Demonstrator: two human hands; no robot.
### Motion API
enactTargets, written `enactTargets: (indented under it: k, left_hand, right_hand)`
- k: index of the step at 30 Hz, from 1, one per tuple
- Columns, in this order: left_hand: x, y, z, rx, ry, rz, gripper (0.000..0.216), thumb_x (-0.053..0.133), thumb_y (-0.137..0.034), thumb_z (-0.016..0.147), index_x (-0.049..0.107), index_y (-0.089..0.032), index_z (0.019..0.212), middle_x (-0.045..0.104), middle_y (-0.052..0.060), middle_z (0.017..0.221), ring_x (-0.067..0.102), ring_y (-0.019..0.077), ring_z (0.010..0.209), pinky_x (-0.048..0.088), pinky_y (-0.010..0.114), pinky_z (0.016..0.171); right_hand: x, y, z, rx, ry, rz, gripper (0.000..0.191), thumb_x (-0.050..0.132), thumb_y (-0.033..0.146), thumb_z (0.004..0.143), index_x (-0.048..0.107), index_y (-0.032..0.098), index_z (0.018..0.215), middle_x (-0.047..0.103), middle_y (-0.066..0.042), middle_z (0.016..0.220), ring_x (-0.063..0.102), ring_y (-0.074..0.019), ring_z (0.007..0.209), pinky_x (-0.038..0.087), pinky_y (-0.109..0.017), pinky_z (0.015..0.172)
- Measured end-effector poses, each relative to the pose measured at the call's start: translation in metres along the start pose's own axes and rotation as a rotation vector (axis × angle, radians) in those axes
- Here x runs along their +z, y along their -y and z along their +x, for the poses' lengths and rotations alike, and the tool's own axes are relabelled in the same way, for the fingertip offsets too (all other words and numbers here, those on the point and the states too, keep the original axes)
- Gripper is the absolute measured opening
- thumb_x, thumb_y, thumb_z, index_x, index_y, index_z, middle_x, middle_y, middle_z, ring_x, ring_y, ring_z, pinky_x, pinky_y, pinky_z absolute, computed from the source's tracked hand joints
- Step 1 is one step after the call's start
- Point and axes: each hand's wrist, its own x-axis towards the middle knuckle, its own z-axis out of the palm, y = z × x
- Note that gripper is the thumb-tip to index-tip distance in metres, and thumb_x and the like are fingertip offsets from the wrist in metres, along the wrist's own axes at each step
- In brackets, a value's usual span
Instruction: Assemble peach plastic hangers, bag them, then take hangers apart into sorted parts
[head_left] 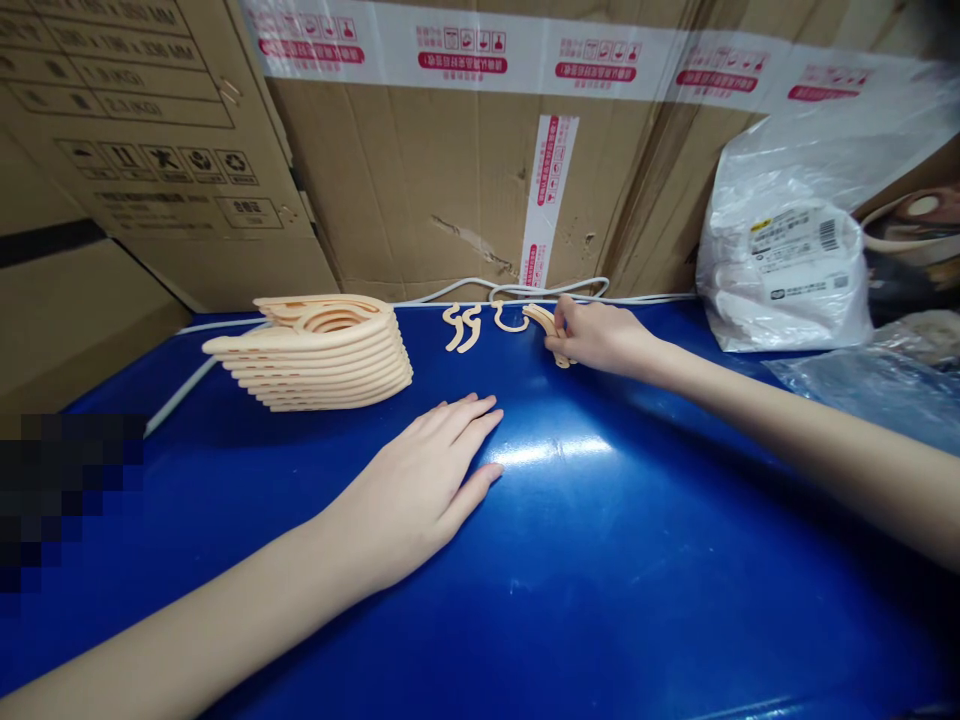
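Note:
My left hand rests palm down on the blue tabletop, fingers stretched out and holding nothing. Farther off, my right hand pinches a small bunch of curved cream plastic pieces, partly hidden by the fingers. Just left of it lies a cream hook with a rounded bend. Two S-shaped cream pieces lie side by side farther left. A neat stack of cream plastic hangers sits on the table beyond my left hand.
Cardboard boxes stand along the back edge, with a white cable running in front. At the right are a clear plastic bag with a white labelled package and more clear wrapping. A dark pixelated patch covers the left edge.

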Motion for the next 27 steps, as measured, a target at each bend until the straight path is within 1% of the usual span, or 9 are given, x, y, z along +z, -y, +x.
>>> enactTargets:
  k: [5, 8, 10, 13, 17, 20, 22, 24, 27]
  left_hand:
    - [0.0, 0.001, -0.001, 0.001, -0.005, -0.011, 0.054, 0.035, -0.045, 0.106, 0.049, -0.016, 0.149, 0.044, 0.011, 0.159, 0.041, 0.0297, 0.148, 0.036, 0.053, 0.122]
    - [0.0, 0.001, -0.001, -0.001, -0.016, -0.033, 0.052, 0.036, -0.044, 0.106, 0.048, -0.016, 0.149, 0.046, 0.011, 0.158, 0.043, 0.0296, 0.146, 0.037, 0.053, 0.122]
    - [0.0, 0.001, -0.001, -0.002, -0.032, -0.062, 0.051, 0.037, -0.043, 0.106, 0.046, -0.016, 0.149, 0.048, 0.011, 0.157, 0.045, 0.0286, 0.145, 0.038, 0.052, 0.121]
    - [0.0, 0.0, -0.001, -0.009, -0.072, -0.12, 0.052, 0.04, -0.042, 0.105, 0.042, -0.018, 0.15, 0.047, 0.01, 0.157, 0.046, 0.027, 0.143, 0.041, 0.05, 0.119]
    - [0.0, 0.002, 0.0, -0.042, -0.14, -0.202, 0.051, 0.044, -0.042, 0.104, 0.039, -0.021, 0.15, 0.048, 0.008, 0.154, 0.047, 0.025, 0.141, 0.041, 0.046, 0.118]
    - [0.001, 0.005, 0.002, -0.05, -0.188, -0.229, 0.05, 0.051, -0.042, 0.102, 0.043, -0.019, 0.146, 0.054, 0.01, 0.146, 0.05, 0.026, 0.135, 0.043, 0.047, 0.113]
    - [0.001, 0.007, 0.003, -0.04, -0.209, -0.236, 0.045, 0.054, -0.041, 0.101, 0.049, -0.019, 0.14, 0.061, 0.009, 0.133, 0.056, 0.0259, 0.124, 0.047, 0.046, 0.104]
    - [0.0, 0.008, 0.004, -0.012, -0.202, -0.231, 0.032, 0.054, -0.038, 0.102, 0.056, -0.021, 0.129, 0.065, 0.005, 0.119, 0.059, 0.0243, 0.112, 0.049, 0.044, 0.094]
    - [-0.004, 0.008, 0.004, 0.046, -0.187, -0.2, 0.018, 0.054, -0.034, 0.103, 0.063, -0.023, 0.114, 0.067, 0.001, 0.107, 0.058, 0.022, 0.101, 0.047, 0.04, 0.087]
  right_hand:
    - [0.0, -0.009, -0.029, -0.039, 0.018, -0.05, 0.032, 0.046, 0.041, 0.093, 0.055, 0.017, 0.114, 0.075, -0.013, 0.095, 0.068, -0.0287, 0.081, 0.031, -0.032, 0.057]
    - [0.001, -0.008, -0.049, -0.048, 0.025, -0.072, 0.028, 0.045, 0.039, 0.095, 0.054, 0.018, 0.111, 0.074, -0.011, 0.088, 0.068, -0.0261, 0.073, 0.027, -0.031, 0.054]
    - [0.002, -0.006, -0.061, -0.083, 0.027, -0.091, 0.025, 0.043, 0.038, 0.096, 0.053, 0.018, 0.11, 0.074, -0.01, 0.086, 0.067, -0.0246, 0.068, 0.025, -0.03, 0.053]
    - [0.004, -0.003, -0.075, -0.231, 0.013, -0.082, 0.02, 0.044, 0.035, 0.098, 0.051, 0.018, 0.105, 0.073, -0.009, 0.086, 0.067, -0.0231, 0.067, 0.026, -0.03, 0.054]
    - [0.011, -0.002, -0.086, -0.598, -0.073, 0.093, 0.016, 0.043, 0.031, 0.101, 0.051, 0.019, 0.096, 0.07, -0.007, 0.088, 0.066, -0.0185, 0.071, 0.04, -0.028, 0.061]
    - [0.016, -0.002, -0.092, -0.821, -0.174, 0.156, 0.018, 0.043, 0.03, 0.103, 0.054, 0.018, 0.095, 0.067, -0.005, 0.087, 0.063, -0.0166, 0.071, 0.044, -0.027, 0.066]
    - [0.018, -0.001, -0.096, -0.895, -0.232, 0.16, 0.02, 0.043, 0.03, 0.104, 0.056, 0.018, 0.094, 0.065, -0.003, 0.083, 0.061, -0.0164, 0.069, 0.045, -0.028, 0.065]
    - [0.018, 0.0, -0.099, -0.923, -0.266, 0.175, 0.02, 0.045, 0.031, 0.105, 0.057, 0.017, 0.096, 0.066, -0.003, 0.084, 0.06, -0.0163, 0.069, 0.045, -0.028, 0.065]
    - [0.017, -0.001, -0.101, -0.917, -0.251, 0.241, 0.018, 0.051, 0.031, 0.103, 0.059, 0.015, 0.106, 0.068, -0.004, 0.091, 0.062, -0.0158, 0.074, 0.046, -0.026, 0.067]
